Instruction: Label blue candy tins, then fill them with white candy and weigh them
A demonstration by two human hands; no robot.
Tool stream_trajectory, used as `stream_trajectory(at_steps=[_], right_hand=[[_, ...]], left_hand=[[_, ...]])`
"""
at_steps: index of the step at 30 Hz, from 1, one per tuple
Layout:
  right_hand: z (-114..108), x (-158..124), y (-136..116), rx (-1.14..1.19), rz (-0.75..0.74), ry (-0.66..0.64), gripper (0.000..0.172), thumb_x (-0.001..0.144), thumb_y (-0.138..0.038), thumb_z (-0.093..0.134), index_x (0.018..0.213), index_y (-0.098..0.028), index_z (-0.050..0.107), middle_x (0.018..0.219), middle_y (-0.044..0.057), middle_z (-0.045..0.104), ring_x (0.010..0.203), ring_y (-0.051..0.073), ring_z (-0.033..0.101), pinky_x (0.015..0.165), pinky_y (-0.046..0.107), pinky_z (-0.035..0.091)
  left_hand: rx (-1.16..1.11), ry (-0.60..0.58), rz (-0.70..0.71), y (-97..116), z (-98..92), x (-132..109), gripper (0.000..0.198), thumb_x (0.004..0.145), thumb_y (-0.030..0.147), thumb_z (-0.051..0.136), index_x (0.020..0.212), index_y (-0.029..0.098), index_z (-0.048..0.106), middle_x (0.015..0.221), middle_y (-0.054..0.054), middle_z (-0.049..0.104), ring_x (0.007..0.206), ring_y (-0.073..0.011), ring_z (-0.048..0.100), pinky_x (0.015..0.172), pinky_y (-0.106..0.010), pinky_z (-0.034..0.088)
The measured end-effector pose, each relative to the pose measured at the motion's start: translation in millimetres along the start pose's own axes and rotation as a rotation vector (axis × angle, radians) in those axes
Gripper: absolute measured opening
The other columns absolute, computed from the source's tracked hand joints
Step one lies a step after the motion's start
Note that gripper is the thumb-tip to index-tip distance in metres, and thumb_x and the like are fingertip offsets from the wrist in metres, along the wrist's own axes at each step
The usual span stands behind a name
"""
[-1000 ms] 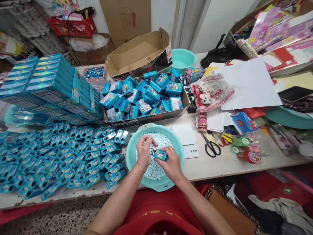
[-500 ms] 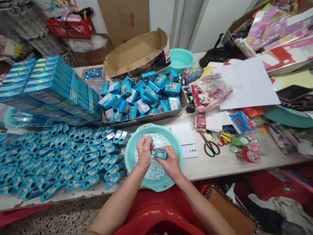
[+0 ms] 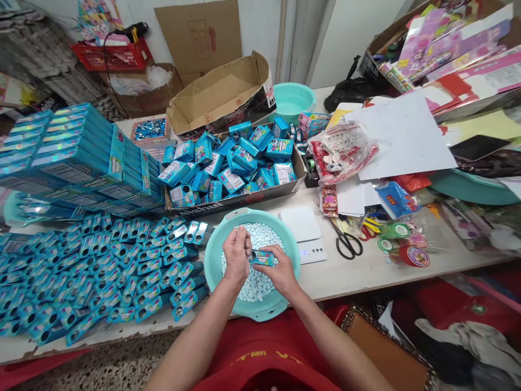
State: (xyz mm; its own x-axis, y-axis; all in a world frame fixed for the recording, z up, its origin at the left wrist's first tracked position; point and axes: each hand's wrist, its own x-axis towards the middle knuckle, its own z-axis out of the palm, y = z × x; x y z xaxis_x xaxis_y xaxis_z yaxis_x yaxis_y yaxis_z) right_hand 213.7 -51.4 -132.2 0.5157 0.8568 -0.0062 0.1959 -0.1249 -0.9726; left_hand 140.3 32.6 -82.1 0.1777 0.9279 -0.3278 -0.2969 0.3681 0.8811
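Over a turquoise basin (image 3: 211, 247) of small pale blue candies (image 3: 254, 285), my right hand (image 3: 281, 271) grips a small blue candy box (image 3: 261, 257), lying on its side with the label up. My left hand (image 3: 236, 254) is closed in a loose fist at the box's left end, its fingertips close to that end. Its fingers mostly hide the candies they hold. The opening of the box is hidden behind them.
Rows of small blue boxes with round openings (image 3: 122, 266) cover the table's left side. Behind the basin stands a carton (image 3: 240, 202) heaped with blue boxes. A white scale (image 3: 303, 225) and scissors (image 3: 347, 241) lie to the right; stacked blue packs (image 3: 77, 157) rise at left.
The box now lies more level, with its label turned toward me, and my left fingers have closed up beside its end. The whole view has shifted slightly.
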Motion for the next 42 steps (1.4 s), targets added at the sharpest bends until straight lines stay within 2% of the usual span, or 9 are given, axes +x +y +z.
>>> stream_trajectory(at_steps=[4, 10, 22, 25, 29, 32, 35, 38, 42], right_hand=[[-2.9, 0.1, 0.3, -0.016, 0.013, -0.008, 0.028, 0.062, -0.028, 0.077, 0.087, -0.022, 0.066, 0.086, 0.001, 0.064, 0.084, 0.02, 0.062, 0.076, 0.034, 0.049], [-6.5, 2.7, -5.3, -0.037, 0.036, -0.015, 0.03, 0.061, -0.023, 0.077, 0.09, -0.023, 0.066, 0.087, 0.001, 0.063, 0.085, 0.02, 0.061, 0.077, 0.035, 0.048], [-20.5, 9.7, -2.9, 0.009, 0.099, 0.011, 0.033, 0.054, -0.024, 0.08, 0.084, -0.02, 0.066, 0.085, 0.002, 0.062, 0.084, 0.021, 0.061, 0.076, 0.034, 0.049], [-30.3, 13.9, -11.2, 0.047, 0.141, 0.008, 0.033, 0.055, -0.028, 0.079, 0.084, -0.02, 0.067, 0.086, 0.002, 0.062, 0.086, 0.022, 0.061, 0.077, 0.034, 0.048], [-59.3, 21.5, -20.3, 0.096, 0.151, 0.097, 0.037, 0.058, -0.035, 0.078, 0.089, -0.02, 0.066, 0.089, 0.003, 0.064, 0.085, 0.022, 0.061, 0.078, 0.034, 0.048], [-86.1, 37.7, -12.6, 0.057, 0.155, 0.272, 0.042, 0.059, -0.04, 0.077, 0.094, -0.02, 0.065, 0.089, 0.004, 0.064, 0.08, 0.02, 0.06, 0.075, 0.034, 0.048], [-103.5, 63.8, 10.7, -0.048, 0.119, 0.442, 0.045, 0.058, -0.043, 0.076, 0.094, -0.018, 0.065, 0.088, 0.004, 0.063, 0.081, 0.02, 0.059, 0.075, 0.035, 0.047], [-108.2, 88.5, 43.5, -0.106, 0.078, 0.475, 0.046, 0.056, -0.047, 0.075, 0.089, -0.016, 0.065, 0.085, 0.004, 0.062, 0.08, 0.02, 0.057, 0.075, 0.036, 0.046], [-107.1, 103.7, 78.4, -0.14, 0.048, 0.421, 0.046, 0.059, -0.05, 0.072, 0.089, -0.016, 0.064, 0.087, 0.006, 0.061, 0.082, 0.021, 0.057, 0.077, 0.038, 0.046]], left_hand=[[0.004, -0.037, -0.026, -3.2, 0.4, -0.9, 0.033, 0.075, 0.046, 0.062, 0.063, 0.016, 0.051, 0.044, 0.007, 0.039, 0.035, -0.0035, 0.034, 0.036, -0.017, 0.022], [0.011, -0.062, 0.047, -8.4, 0.3, -4.8, 0.033, 0.077, 0.044, 0.06, 0.061, 0.017, 0.052, 0.049, 0.004, 0.047, 0.051, -0.011, 0.055, 0.052, -0.022, 0.042], [0.002, -0.015, -0.016, -7.9, -1.4, 5.8, 0.033, 0.077, 0.048, 0.058, 0.065, 0.017, 0.052, 0.049, 0.006, 0.044, 0.04, -0.0066, 0.041, 0.044, -0.02, 0.033], [0.307, -0.052, -0.028, -17.4, -24.0, 7.5, 0.036, 0.079, 0.052, 0.05, 0.068, 0.019, 0.055, 0.056, 0.002, 0.051, 0.05, -0.0112, 0.049, 0.051, -0.024, 0.041], [1.107, -0.359, 0.144, -16.3, -58.7, 13.9, 0.026, 0.073, 0.045, 0.061, 0.084, 0.023, 0.067, 0.102, -0.008, 0.066, 0.101, -0.0259, 0.057, 0.085, -0.039, 0.045], [1.336, -0.393, 0.343, 13.9, -59.9, 41.8, 0.026, 0.083, 0.039, 0.05, 0.097, 0.025, 0.066, 0.104, -0.006, 0.067, 0.099, -0.0227, 0.06, 0.089, -0.036, 0.044], [1.504, -0.077, 0.503, 56.1, -37.0, 97.9, 0.033, 0.087, 0.04, 0.042, 0.108, 0.022, 0.06, 0.11, -0.009, 0.065, 0.099, -0.0237, 0.06, 0.086, -0.035, 0.046], [1.802, 0.073, 0.328, 80.0, -11.3, 158.5, 0.05, 0.082, 0.047, 0.047, 0.123, 0.018, 0.05, 0.116, -0.018, 0.06, 0.103, -0.0334, 0.059, 0.081, -0.043, 0.046], [1.982, -0.006, 0.094, 77.6, 1.0, 197.8, 0.047, 0.077, 0.039, 0.053, 0.116, 0.013, 0.052, 0.108, -0.022, 0.063, 0.101, -0.0378, 0.059, 0.076, -0.044, 0.046]])
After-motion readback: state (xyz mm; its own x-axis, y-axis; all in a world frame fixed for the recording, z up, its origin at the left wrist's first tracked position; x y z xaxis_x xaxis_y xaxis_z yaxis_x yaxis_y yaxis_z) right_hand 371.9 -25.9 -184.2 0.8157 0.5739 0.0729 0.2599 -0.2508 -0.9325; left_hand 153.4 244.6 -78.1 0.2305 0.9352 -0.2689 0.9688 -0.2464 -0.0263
